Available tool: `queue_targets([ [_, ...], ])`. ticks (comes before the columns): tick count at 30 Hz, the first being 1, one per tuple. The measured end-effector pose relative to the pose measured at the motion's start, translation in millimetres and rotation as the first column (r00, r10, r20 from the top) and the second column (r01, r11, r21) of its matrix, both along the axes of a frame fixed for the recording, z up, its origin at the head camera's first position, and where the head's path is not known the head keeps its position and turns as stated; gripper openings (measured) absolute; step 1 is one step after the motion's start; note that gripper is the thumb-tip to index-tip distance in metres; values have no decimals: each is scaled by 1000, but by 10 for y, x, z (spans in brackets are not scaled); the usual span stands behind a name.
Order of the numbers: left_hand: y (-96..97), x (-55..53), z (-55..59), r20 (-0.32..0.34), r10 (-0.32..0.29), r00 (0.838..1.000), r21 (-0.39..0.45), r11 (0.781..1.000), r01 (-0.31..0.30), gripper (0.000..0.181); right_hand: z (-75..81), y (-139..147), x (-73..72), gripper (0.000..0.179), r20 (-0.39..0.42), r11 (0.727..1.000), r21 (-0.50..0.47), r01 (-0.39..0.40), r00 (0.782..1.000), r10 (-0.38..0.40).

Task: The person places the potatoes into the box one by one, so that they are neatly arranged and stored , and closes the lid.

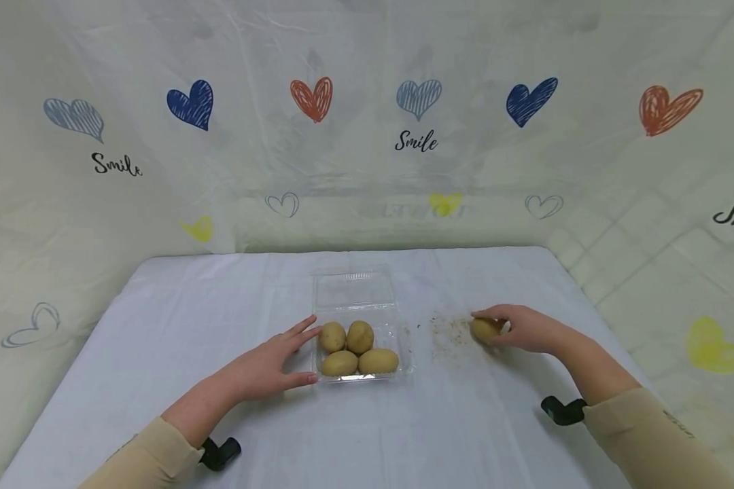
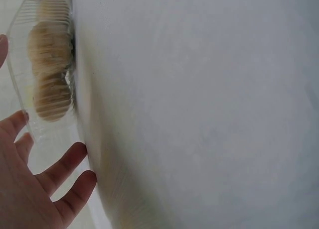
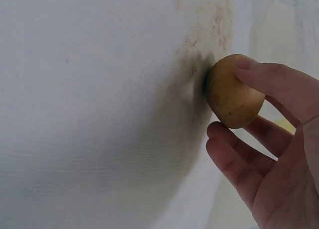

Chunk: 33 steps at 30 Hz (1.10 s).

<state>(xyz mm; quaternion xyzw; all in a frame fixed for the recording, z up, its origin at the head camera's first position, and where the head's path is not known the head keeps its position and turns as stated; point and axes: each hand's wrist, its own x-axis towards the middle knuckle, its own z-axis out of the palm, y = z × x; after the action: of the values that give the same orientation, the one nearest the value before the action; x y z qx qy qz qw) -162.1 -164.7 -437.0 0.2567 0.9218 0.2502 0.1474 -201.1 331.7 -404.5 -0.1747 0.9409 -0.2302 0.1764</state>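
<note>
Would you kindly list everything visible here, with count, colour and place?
potatoes in box: four, tan, inside the clear box
clear box: one, see-through, lid open, table middle
loose potato: one, tan, on the table right of the box
dirt specks: brown, beside the loose potato
tablecloth: one, white, over the table
backdrop: cream sheet with hearts, behind
left hand: fingers straight, touching the box's left side
right hand: grips the loose potato

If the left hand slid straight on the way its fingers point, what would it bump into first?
The left hand points right and slightly away, and its fingertips already lie at the left wall of the clear plastic box. It would probably push that wall first, then the potatoes inside.
</note>
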Motion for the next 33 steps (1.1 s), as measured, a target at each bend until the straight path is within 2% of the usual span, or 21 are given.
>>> queue_targets([
  [6,-3,0,3,-1,-6,1000,6,1000,6,84,5,-13,6,56,-9,1000,16,-8,1000,8],
  [18,-3,3,8,-4,-12,1000,9,1000,12,84,-23,-46,3,56,-109,995,95,-15,994,26],
  [26,-1,6,1,1,-7,1000,7,1000,7,84,-29,-81,16,55,-132,998,60,-21,991,29],
  [33,3,-8,-13,6,-5,1000,7,1000,5,84,77,-226,48,53,-161,998,0,-60,985,59],
])
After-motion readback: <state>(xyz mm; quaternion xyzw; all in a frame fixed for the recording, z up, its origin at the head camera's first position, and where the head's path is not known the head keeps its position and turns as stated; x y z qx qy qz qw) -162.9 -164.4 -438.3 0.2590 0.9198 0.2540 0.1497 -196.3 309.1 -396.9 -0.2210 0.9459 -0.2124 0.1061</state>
